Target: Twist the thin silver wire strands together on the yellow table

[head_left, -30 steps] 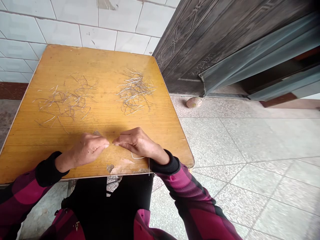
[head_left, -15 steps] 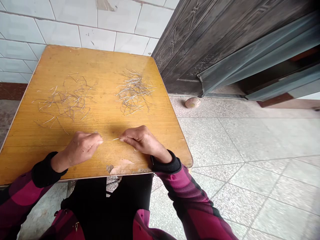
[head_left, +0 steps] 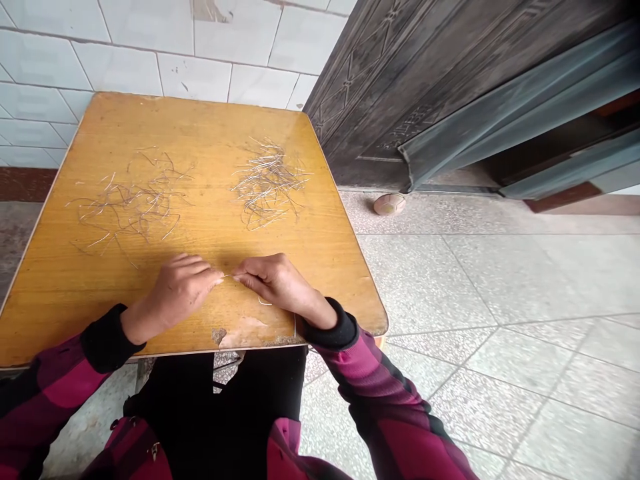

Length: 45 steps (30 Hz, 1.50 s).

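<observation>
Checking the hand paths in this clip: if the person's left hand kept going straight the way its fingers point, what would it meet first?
The left hand would probably meet the thin strand first, just ahead of its fingertips, then the right hand pinching that strand. The small gap is hard to judge from this view.

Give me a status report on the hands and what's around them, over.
Left hand, right hand pinching thin strand at fingertips. Left pile, right pile of strands beyond, on wooden tabletop. Neither pile touching hands.
</observation>
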### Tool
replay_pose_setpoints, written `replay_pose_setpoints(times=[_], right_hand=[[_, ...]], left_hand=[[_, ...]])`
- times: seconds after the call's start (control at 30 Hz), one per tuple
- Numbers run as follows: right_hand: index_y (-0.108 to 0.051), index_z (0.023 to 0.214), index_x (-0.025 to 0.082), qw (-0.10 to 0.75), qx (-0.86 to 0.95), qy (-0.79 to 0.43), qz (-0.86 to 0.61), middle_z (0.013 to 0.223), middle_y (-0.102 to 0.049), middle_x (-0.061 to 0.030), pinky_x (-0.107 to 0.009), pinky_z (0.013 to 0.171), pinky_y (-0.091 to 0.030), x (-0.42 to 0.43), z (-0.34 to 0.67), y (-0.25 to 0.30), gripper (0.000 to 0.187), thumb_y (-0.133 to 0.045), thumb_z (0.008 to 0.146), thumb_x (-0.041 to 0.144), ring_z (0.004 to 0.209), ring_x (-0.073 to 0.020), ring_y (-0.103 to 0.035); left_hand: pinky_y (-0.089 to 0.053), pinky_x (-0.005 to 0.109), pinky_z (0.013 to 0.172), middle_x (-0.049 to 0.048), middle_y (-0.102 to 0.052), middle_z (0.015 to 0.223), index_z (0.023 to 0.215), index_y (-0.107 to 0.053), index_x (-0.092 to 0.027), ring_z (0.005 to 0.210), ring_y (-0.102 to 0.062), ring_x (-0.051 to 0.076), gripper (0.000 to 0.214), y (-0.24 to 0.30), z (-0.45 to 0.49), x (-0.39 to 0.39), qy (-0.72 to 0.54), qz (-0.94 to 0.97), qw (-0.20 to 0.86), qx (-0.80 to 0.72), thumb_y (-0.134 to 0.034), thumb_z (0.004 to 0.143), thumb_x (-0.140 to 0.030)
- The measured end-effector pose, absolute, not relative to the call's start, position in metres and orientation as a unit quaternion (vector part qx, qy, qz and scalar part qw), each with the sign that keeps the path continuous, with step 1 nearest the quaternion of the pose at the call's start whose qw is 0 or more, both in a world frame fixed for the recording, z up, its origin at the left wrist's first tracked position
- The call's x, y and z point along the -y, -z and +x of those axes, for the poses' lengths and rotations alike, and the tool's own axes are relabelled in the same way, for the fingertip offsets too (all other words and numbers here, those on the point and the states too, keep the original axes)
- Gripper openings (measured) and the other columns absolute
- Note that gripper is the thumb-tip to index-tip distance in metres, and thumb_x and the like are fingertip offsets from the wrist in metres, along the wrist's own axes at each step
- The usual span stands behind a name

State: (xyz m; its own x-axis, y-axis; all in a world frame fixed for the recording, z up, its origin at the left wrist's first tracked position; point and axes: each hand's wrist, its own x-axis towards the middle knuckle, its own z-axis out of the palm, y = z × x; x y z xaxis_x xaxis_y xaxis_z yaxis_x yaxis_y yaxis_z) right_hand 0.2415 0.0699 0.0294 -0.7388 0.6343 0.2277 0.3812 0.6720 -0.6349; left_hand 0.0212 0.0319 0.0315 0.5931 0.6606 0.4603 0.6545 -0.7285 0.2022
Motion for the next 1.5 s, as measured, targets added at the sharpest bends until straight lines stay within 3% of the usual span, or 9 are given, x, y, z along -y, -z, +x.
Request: replay_pose_setpoints(times=[0.13, 0.4, 0.47, 0.57, 0.7, 0.9, 1.23, 1.3, 1.5], right_hand=[[-0.064, 0.084, 0.016, 0.205, 0.899, -0.274, -0.274, 0.071, -0.065, -0.0027, -0.024, 0.060, -0.038, -0.069, 0.240, -0.027, 0.027, -0.046, 0.099, 0.029, 0.063, -0.0117, -0.057], [-0.066, 0.091, 0.016, 0.218, 0.885, -0.286, -0.296, 0.080, -0.069, -0.0051, -0.024, 0.064, -0.042, -0.072, 0.244, -0.029, 0.022, -0.048, 0.097, 0.026, 0.069, -0.0134, -0.061], [-0.066, 0.091, 0.015, 0.230, 0.879, -0.275, -0.315, 0.077, -0.069, -0.0051, -0.024, 0.062, -0.041, -0.072, 0.245, -0.029, 0.020, -0.049, 0.095, 0.025, 0.066, -0.0128, -0.060], [-0.066, 0.087, 0.014, 0.239, 0.873, -0.258, -0.337, 0.070, -0.066, -0.0030, -0.023, 0.058, -0.038, -0.071, 0.244, -0.028, 0.018, -0.051, 0.093, 0.023, 0.059, -0.0109, -0.057], [-0.066, 0.086, 0.015, 0.237, 0.872, -0.258, -0.341, 0.068, -0.064, -0.0018, -0.022, 0.058, -0.037, -0.070, 0.242, -0.028, 0.017, -0.051, 0.092, 0.022, 0.058, -0.0101, -0.055], [-0.066, 0.086, 0.015, 0.230, 0.877, -0.234, -0.352, 0.068, -0.065, -0.0026, -0.022, 0.057, -0.036, -0.068, 0.240, -0.027, 0.019, -0.050, 0.092, 0.021, 0.057, -0.0103, -0.055], [-0.066, 0.084, 0.014, 0.261, 0.860, -0.206, -0.386, 0.069, -0.066, -0.0023, -0.020, 0.057, -0.037, -0.066, 0.235, -0.025, 0.016, -0.051, 0.090, 0.019, 0.059, -0.0103, -0.058], [-0.066, 0.083, 0.014, 0.269, 0.857, -0.207, -0.389, 0.069, -0.066, -0.0021, -0.020, 0.058, -0.038, -0.065, 0.234, -0.026, 0.017, -0.052, 0.090, 0.018, 0.059, -0.0103, -0.058], [-0.067, 0.085, 0.015, 0.292, 0.844, -0.212, -0.397, 0.072, -0.068, -0.0025, -0.020, 0.059, -0.041, -0.063, 0.232, -0.028, 0.017, -0.052, 0.092, 0.019, 0.061, -0.0106, -0.060]], left_hand=[[-0.036, 0.029, 0.059, 0.0003, -0.060, 0.058, 0.070, -0.063, -0.017, 0.057, -0.052, 0.014, 0.030, -0.036, 0.020, -0.030, -0.217, 0.899, -0.022, -0.379, -0.043, 0.090, -0.009], [-0.039, 0.030, 0.063, 0.0027, -0.068, 0.067, 0.076, -0.066, -0.017, 0.063, -0.058, 0.015, 0.028, -0.030, 0.010, -0.033, -0.243, 0.891, 0.021, -0.382, -0.043, 0.092, -0.012], [-0.041, 0.031, 0.067, 0.0038, -0.070, 0.072, 0.080, -0.068, -0.016, 0.066, -0.061, 0.016, 0.026, -0.029, 0.006, -0.036, -0.263, 0.872, 0.080, -0.405, -0.045, 0.093, -0.017], [-0.045, 0.029, 0.070, 0.0039, -0.073, 0.081, 0.088, -0.070, -0.017, 0.073, -0.064, 0.016, 0.022, -0.031, 0.002, -0.047, -0.249, 0.823, 0.274, -0.431, -0.051, 0.091, -0.027], [-0.046, 0.025, 0.067, 0.0036, -0.072, 0.081, 0.081, -0.069, -0.016, 0.074, -0.062, 0.015, 0.026, -0.040, 0.003, -0.066, -0.183, 0.732, 0.490, -0.436, -0.054, 0.086, -0.037], [-0.026, 0.021, 0.043, 0.0012, -0.059, 0.062, 0.066, -0.062, -0.013, 0.045, -0.036, 0.006, 0.029, -0.045, 0.018, -0.075, -0.125, 0.616, 0.611, -0.481, -0.058, 0.079, -0.039], [-0.014, 0.020, 0.041, -0.0026, -0.049, 0.054, 0.073, -0.064, -0.013, 0.041, -0.029, 0.004, 0.017, -0.037, 0.024, -0.079, -0.180, 0.475, 0.717, -0.477, -0.066, 0.071, -0.030], [-0.015, 0.020, 0.041, -0.0033, -0.048, 0.052, 0.071, -0.064, -0.012, 0.041, -0.029, 0.004, 0.016, -0.036, 0.026, -0.079, -0.193, 0.470, 0.725, -0.465, -0.066, 0.072, -0.029], [-0.038, 0.020, 0.054, 0.0023, -0.060, 0.060, 0.064, -0.065, -0.011, 0.054, -0.050, 0.008, 0.016, -0.036, 0.029, -0.078, -0.256, 0.476, 0.727, -0.424, -0.067, 0.073, -0.024]])
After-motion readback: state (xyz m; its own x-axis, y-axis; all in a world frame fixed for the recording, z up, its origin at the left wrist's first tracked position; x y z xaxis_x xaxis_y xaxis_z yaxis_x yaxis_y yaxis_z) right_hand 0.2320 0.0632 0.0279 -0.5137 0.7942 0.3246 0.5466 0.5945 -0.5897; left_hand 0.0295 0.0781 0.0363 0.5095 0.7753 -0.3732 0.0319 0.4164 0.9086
